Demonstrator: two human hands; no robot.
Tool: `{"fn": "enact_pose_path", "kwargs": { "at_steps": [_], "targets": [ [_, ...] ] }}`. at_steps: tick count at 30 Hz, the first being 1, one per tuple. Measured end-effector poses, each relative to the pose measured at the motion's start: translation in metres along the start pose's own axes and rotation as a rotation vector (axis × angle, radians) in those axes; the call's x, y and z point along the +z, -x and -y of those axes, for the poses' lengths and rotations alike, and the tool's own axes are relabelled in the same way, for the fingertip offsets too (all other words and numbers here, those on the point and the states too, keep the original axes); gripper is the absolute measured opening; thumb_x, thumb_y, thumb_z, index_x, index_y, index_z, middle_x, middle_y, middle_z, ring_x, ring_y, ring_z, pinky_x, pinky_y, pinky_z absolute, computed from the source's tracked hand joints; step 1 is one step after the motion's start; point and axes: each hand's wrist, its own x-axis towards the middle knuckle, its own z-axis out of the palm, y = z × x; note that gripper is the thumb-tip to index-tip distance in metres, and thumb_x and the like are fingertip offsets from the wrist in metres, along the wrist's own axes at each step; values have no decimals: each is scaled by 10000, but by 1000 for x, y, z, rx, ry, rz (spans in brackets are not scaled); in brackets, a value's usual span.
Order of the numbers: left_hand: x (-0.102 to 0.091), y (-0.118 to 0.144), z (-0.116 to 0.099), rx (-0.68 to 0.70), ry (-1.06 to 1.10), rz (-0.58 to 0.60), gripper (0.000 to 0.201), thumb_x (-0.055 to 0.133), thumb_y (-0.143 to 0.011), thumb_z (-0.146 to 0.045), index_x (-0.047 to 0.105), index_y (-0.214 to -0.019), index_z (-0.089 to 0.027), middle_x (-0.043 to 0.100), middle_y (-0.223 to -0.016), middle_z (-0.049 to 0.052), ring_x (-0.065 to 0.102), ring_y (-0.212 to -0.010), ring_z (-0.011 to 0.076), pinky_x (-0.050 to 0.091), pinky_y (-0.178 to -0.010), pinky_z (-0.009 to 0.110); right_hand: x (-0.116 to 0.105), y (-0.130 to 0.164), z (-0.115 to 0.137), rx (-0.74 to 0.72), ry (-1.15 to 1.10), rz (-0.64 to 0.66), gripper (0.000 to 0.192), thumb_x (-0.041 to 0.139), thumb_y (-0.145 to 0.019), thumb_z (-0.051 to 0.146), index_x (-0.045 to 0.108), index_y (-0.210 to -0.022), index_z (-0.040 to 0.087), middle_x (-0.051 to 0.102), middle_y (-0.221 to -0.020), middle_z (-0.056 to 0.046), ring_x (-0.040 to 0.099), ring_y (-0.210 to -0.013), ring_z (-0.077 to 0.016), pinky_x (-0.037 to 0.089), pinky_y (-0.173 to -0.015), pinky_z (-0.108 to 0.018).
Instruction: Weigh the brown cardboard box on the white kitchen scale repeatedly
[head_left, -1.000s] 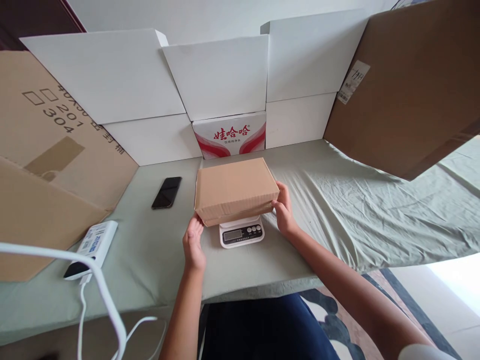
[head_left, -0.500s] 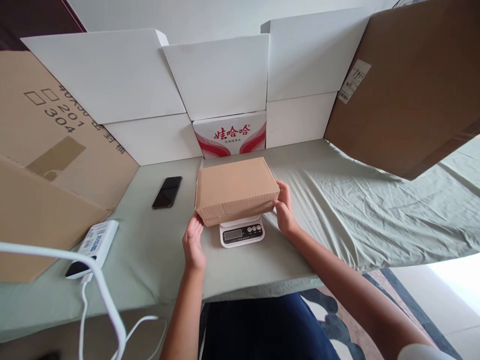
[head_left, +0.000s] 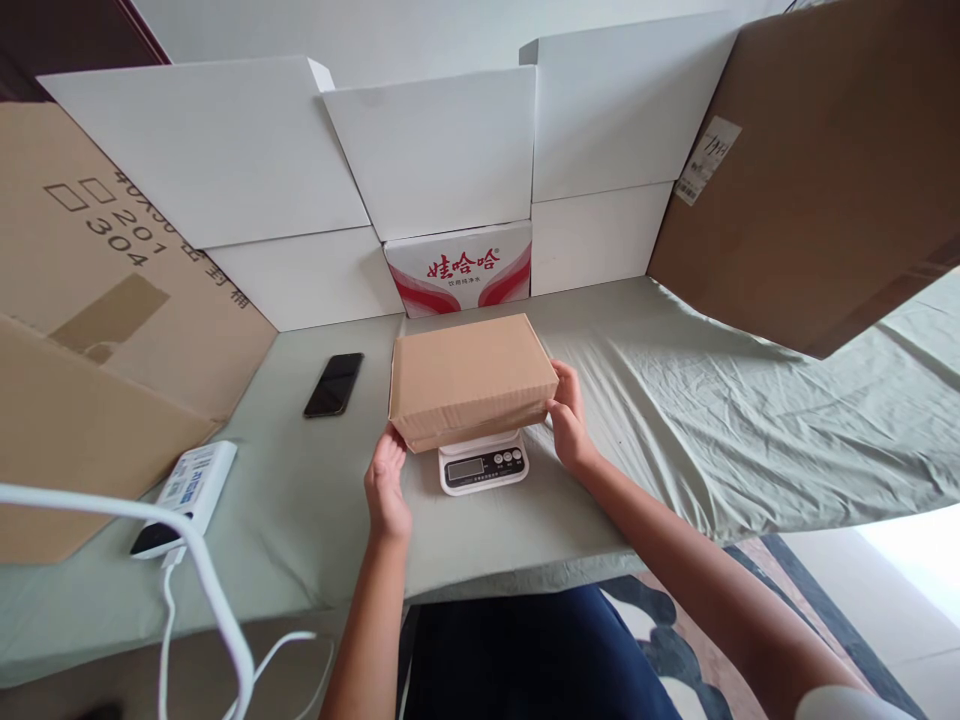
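White cartons back our green-sheeted table (head_left: pixel 675 420). Between our open left hand (head_left: pixel 386 485) and right hand (head_left: pixel 568 425), fingertips touching, the brown box (head_left: pixel 471 375) already sits on the scale (head_left: pixel 484 467); reading illegible.

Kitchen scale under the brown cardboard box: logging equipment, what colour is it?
White kitchen scale, with dark buttons and a grey display, seen in the head view.
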Motion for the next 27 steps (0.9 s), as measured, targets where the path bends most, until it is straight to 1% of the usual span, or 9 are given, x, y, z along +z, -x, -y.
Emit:
{"fn": "enact_pose_path", "kwargs": {
  "at_steps": [6, 10, 15, 17, 19, 22, 25, 27],
  "targets": [
    [0, 1, -1, 4, -9, -1, 874, 494, -810, -815, 645, -1389, -178, 599, -1457, 215, 498, -1423, 384, 376, -1173, 549, 0, 0, 0, 1, 2, -4, 510, 569, -848, 484, 475, -1331, 347, 561, -1385, -44, 488, -1348, -333, 426, -1110, -549],
    [1, 1, -3, 8, -17, 12, 876, 490, -817, -811, 638, -1400, -174, 597, -1459, 214, 498, -1424, 380, 382, -1173, 538, 1, 1, 5, 0, 14, 6, 528, 567, -863, 516, 464, -1356, 360, 546, -1430, -42, 473, -1379, -348, 415, -1127, -572],
    [0, 3, -1, 19, -15, 39, 877, 506, -814, -811, 651, -1384, -160, 621, -1429, 218, 503, -1418, 387, 364, -1185, 545, 2, 6, 16, 8, 51, 75, 637, 562, -904, 531, 367, -1489, 372, 422, -1573, -41, 388, -1467, -343, 349, -1204, -575],
    [1, 3, -2, 27, -14, 73, 851, 501, -833, -795, 655, -1381, -163, 626, -1425, 212, 513, -1410, 384, 356, -1191, 541, 3, 8, 18, 18, 55, 92, 677, 576, -913, 522, 328, -1526, 378, 369, -1610, -40, 353, -1495, -336, 329, -1228, -572],
    [4, -1, -6, 46, -21, 126, 816, 500, -856, -768, 652, -1386, -166, 628, -1425, 205, 521, -1404, 376, 356, -1194, 531, 5, 6, 20, 18, 55, 73, 714, 594, -913, 522, 303, -1548, 379, 308, -1650, -34, 314, -1524, -334, 308, -1249, -572],
    [15, -23, -20, 113, -16, 177, 795, 527, -860, -750, 644, -1388, -167, 621, -1435, 199, 501, -1424, 366, 359, -1195, 506, 12, -9, 28, -32, 30, 39, 783, 617, -903, 549, 251, -1575, 382, 265, -1678, -25, 306, -1535, -342, 298, -1258, -584],
    [35, -63, -32, 161, 43, 145, 829, 535, -824, -795, 635, -1373, -182, 605, -1453, 191, 490, -1435, 353, 356, -1195, 480, 23, -39, 32, -122, 14, 67, 807, 608, -903, 583, 209, -1583, 413, 308, -1665, -17, 362, -1513, -335, 353, -1231, -574],
    [48, -91, -30, 138, 59, 138, 832, 531, -805, -823, 650, -1318, -179, 632, -1409, 200, 509, -1421, 344, 358, -1191, 467, 31, -62, 26, -164, 41, 76, 776, 588, -908, 582, 225, -1575, 418, 282, -1681, 3, 348, -1526, -318, 353, -1236, -556]
  ]
}}
